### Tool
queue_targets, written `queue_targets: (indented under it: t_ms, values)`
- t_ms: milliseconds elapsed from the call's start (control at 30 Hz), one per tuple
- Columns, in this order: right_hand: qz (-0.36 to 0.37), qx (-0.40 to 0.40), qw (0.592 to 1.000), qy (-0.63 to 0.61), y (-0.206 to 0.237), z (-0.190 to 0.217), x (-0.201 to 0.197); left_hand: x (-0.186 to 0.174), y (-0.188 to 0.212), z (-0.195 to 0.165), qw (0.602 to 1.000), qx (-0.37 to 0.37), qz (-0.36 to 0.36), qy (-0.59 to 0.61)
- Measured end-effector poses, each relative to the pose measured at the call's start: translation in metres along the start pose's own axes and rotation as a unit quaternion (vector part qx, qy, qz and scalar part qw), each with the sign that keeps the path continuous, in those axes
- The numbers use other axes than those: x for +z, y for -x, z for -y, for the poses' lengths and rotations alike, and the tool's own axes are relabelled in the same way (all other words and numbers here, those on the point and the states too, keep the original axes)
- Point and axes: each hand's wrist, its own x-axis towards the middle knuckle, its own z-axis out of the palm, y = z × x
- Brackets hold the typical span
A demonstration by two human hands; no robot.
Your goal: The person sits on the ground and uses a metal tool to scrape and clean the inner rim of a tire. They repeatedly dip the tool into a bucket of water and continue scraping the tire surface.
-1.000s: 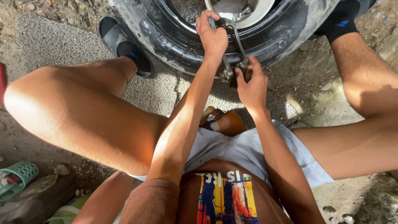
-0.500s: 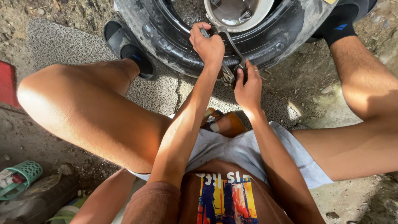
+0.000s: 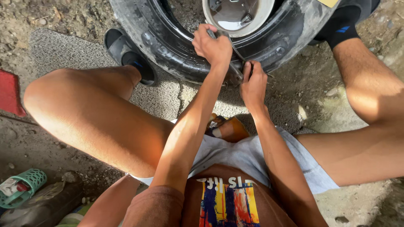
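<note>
At the top centre of the frame the person is working a thin metal lever (image 3: pixel 236 56) at the inner edge of a black tyre (image 3: pixel 176 50) lying on the gravel around a pale wheel rim (image 3: pixel 263 19). The left hand (image 3: pixel 213 46) is closing in a full fist round the lever's upper end, over the gap between tyre and rim; the right hand (image 3: pixel 253 82) is pinching its lower end, fingers curled tight, at the tyre's near sidewall. By the look of it the tyre is sitting round the rim with its edge only partly worked here, so most of the circumference seems left to do.
</note>
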Motion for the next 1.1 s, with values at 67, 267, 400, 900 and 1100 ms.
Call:
queue_targets:
  t_ms: [67, 267, 400, 900, 1100]
  values:
    - [-0.004, -0.037, 0.999, 0.002, 0.001, -0.003, -0.001, 0.001, 0.001, 0.002, 1.0, 0.0, 0.013, 0.013]
    - [0.036, 0.002, 0.999, 0.004, -0.004, -0.002, -0.003, 0.001, -0.001, 0.005, 0.999, -0.007, 0.026, 0.037]
    - [0.007, -0.059, 0.998, 0.008, -0.002, 0.002, -0.006, -0.001, -0.001, 0.007, 0.998, -0.015, 0.029, 0.05]
    - [0.015, -0.001, 1.0, 0.012, -0.002, 0.005, -0.009, -0.005, -0.003, 0.01, 0.997, 0.003, 0.036, 0.064]
    - [-0.006, -0.101, 0.994, 0.042, -0.002, 0.004, -0.007, -0.008, -0.004, 0.009, 0.996, -0.019, 0.045, 0.079]
